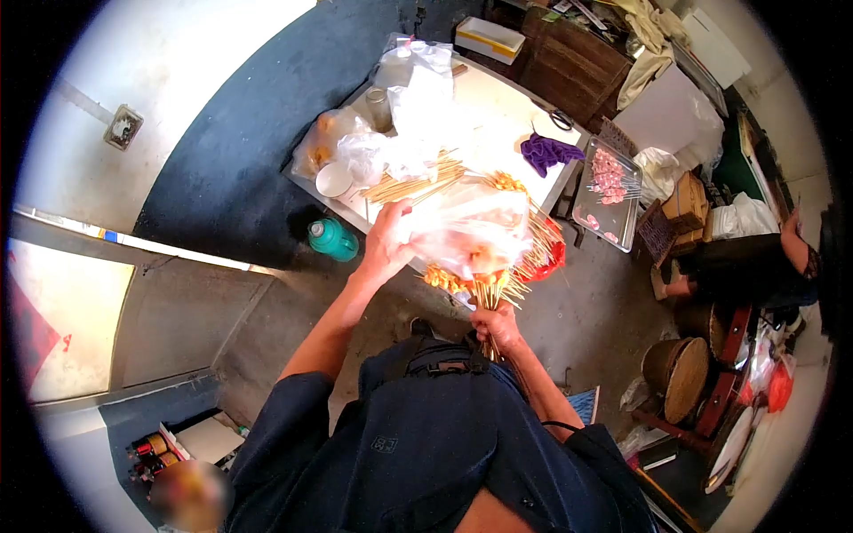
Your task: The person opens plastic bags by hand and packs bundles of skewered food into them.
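My left hand [391, 240] grips the left edge of a translucent plastic bag [466, 226], its fingers closed on the film. My right hand [498, 327] is wrapped round the lower ends of a bundle of wooden skewers [489, 293]. The bundle's upper end, with orange-yellow food, is at the bag's lower edge, partly hidden by the film. More skewers with yellow pieces [442, 279] lie at the table's front edge, and others lie beside a red bag [553, 252]. Bare wooden sticks [413, 182] are spread on the table behind the bag.
On the white table [498, 107] are a purple cloth [551, 153], a white cup [334, 179], a glass jar [378, 108] and plastic bags. A metal tray [613, 200] of pink meat skewers stands right. A teal bottle [333, 239] is left. A person [755, 266] is at far right.
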The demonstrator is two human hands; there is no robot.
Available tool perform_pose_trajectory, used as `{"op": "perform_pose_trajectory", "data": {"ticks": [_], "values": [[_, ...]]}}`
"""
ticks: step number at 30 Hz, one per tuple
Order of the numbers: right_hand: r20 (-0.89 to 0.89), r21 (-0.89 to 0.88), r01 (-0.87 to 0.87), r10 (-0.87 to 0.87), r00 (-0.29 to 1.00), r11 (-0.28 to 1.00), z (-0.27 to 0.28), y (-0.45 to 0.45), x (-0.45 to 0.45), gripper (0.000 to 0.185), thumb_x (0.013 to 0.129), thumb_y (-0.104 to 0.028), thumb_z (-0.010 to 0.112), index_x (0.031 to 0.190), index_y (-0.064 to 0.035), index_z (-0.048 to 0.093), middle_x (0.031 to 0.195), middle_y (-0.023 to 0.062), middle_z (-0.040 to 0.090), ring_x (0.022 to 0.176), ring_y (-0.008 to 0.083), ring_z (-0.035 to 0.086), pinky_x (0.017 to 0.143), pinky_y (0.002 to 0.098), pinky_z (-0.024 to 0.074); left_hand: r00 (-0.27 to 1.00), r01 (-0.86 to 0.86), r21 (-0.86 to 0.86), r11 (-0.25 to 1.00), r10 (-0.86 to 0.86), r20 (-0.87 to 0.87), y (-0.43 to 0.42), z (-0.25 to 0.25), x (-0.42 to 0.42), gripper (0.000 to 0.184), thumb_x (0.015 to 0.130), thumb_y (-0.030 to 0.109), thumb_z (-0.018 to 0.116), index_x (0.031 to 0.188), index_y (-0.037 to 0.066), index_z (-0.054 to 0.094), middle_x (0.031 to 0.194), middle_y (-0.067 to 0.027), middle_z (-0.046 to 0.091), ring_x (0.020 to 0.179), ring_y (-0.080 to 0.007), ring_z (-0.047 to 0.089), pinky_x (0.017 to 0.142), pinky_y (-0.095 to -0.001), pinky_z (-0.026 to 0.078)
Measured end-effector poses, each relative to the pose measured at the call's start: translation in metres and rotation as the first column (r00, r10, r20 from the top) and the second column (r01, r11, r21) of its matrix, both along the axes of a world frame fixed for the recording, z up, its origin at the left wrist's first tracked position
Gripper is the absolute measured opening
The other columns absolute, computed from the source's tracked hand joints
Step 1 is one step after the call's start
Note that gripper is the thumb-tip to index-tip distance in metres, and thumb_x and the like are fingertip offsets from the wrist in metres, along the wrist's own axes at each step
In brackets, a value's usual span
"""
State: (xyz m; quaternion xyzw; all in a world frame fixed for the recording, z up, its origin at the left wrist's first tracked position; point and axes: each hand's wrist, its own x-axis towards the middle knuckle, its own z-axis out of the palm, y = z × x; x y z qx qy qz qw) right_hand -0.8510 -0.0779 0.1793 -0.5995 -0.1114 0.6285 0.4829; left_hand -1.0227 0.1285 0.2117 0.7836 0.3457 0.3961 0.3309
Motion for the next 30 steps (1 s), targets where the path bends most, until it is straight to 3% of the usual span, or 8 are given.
{"op": "perform_pose_trajectory", "data": {"ticks": [1, 6, 9, 14, 19, 22, 24, 30], "values": [[-0.082, 0.000, -0.006, 0.006, 0.997, 1.000, 0.007, 0.002, 0.000, 0.028, 0.074, 0.001, 0.059, 0.102, 0.0013, 0.058, 0.057, 0.0033, 0.049, 0.039, 0.0086, 0.037, 0.037, 0.0253, 0.0323, 0.995, 0.075, -0.095, 0.993, -0.081, -0.058, 0.003, -0.003, -0.003, 0.069, 0.068, 0.012, 0.079, 0.128, 0.003, 0.045, 0.120, -0.0157, 0.052, 0.115, -0.0244, 0.050, 0.094, -0.0333, 0.042], [-0.123, 0.004, 0.007, -0.007, 0.992, 1.000, 0.020, 0.011, 0.002, 0.021, 0.073, 0.002, 0.061, 0.094, -0.0028, 0.058, 0.055, 0.0015, 0.048, 0.038, 0.0081, 0.037, 0.036, 0.0253, 0.0314, 0.972, 0.098, -0.334, 0.938, -0.162, -0.168, 0.005, -0.010, 0.016, 0.075, 0.066, 0.015, 0.080, 0.131, 0.003, 0.044, 0.127, -0.0175, 0.049, 0.121, -0.0260, 0.046, 0.102, -0.0331, 0.038], [-0.091, 0.024, 0.035, -0.033, 0.995, 0.999, 0.031, 0.015, 0.002, 0.015, 0.074, 0.001, 0.062, 0.088, -0.0033, 0.058, 0.056, 0.0018, 0.049, 0.039, 0.0078, 0.038, 0.037, 0.0243, 0.0314, 0.970, 0.131, -0.121, 0.984, -0.152, -0.188, 0.005, 0.004, 0.020, 0.060, 0.068, 0.014, 0.079, 0.121, 0.003, 0.054, 0.115, -0.0151, 0.058, 0.110, -0.0231, 0.054, 0.093, -0.0322, 0.044], [-0.142, 0.031, 0.050, -0.045, 0.989, 0.998, 0.037, 0.012, 0.000, 0.008, 0.075, 0.000, 0.062, 0.078, -0.0037, 0.056, 0.056, 0.0026, 0.050, 0.038, 0.0086, 0.038, 0.037, 0.0249, 0.0323, 0.985, 0.140, -0.339, 0.930, -0.166, -0.049, 0.016, -0.001, 0.023, 0.022, 0.072, 0.017, 0.072, 0.086, 0.002, 0.064, 0.076, -0.0076, 0.065, 0.070, -0.0196, 0.062, 0.065, -0.0302, 0.048], [-0.159, 0.082, 0.042, -0.029, 0.987, 0.996, 0.036, 0.009, 0.001, 0.008, 0.075, -0.001, 0.061, 0.072, -0.0032, 0.054, 0.057, 0.0039, 0.051, 0.038, 0.0093, 0.038, 0.036, 0.0256, 0.0335, 0.978, 0.207, -0.121, 0.971, -0.207, 0.017, 0.012, -0.013, 0.021, 0.023, 0.074, 0.020, 0.072, 0.084, 0.002, 0.062, 0.077, -0.0088, 0.062, 0.070, -0.0170, 0.060, 0.065, -0.0302, 0.048], [-0.195, 0.089, 0.041, -0.023, 0.981, 0.995, 0.036, 0.007, 0.001, 0.029, 0.073, 0.001, 0.056, 0.102, 0.0031, 0.054, 0.057, 0.0032, 0.048, 0.039, 0.0073, 0.033, 0.037, 0.0239, 0.0315, 0.942, 0.252, -0.482, 0.839, -0.327, -0.076, 0.009, -0.010, 0.020, 0.029, 0.075, 0.025, 0.073, 0.090, 0.003, 0.061, 0.083, -0.0112, 0.061, 0.078, -0.0222, 0.061, 0.070, -0.0323, 0.049], [-0.291, 0.097, 0.060, -0.029, 0.956, 0.993, 0.040, 0.008, 0.003, 0.032, 0.072, 0.000, 0.056, 0.104, 0.0032, 0.051, 0.058, 0.0028, 0.047, 0.039, 0.0069, 0.032, 0.036, 0.0235, 0.0311, 0.986, 0.157, -0.134, 0.978, -0.162, -0.031, 0.008, 0.002, 0.028, 0.026, 0.075, 0.014, 0.072, 0.096, 0.004, 0.061, 0.092, -0.0069, 0.060, 0.089, -0.0186, 0.058, 0.077, -0.0296, 0.047], [-0.330, 0.096, 0.043, -0.009, 0.944, 0.994, 0.040, 0.006, 0.003, 0.035, 0.073, -0.004, 0.056, 0.107, 0.0040, 0.050, 0.059, 0.0023, 0.046, 0.040, 0.0065, 0.030, 0.037, 0.0228, 0.0309, 0.948, 0.311, -0.031, 0.950, -0.312, -0.053, 0.006, 0.044, 0.043, 0.049, 0.063, 0.027, 0.079, 0.102, 0.005, 0.060, 0.104, -0.0125, 0.054, 0.098, -0.0297, 0.055, 0.083, -0.0373, 0.046]]}}
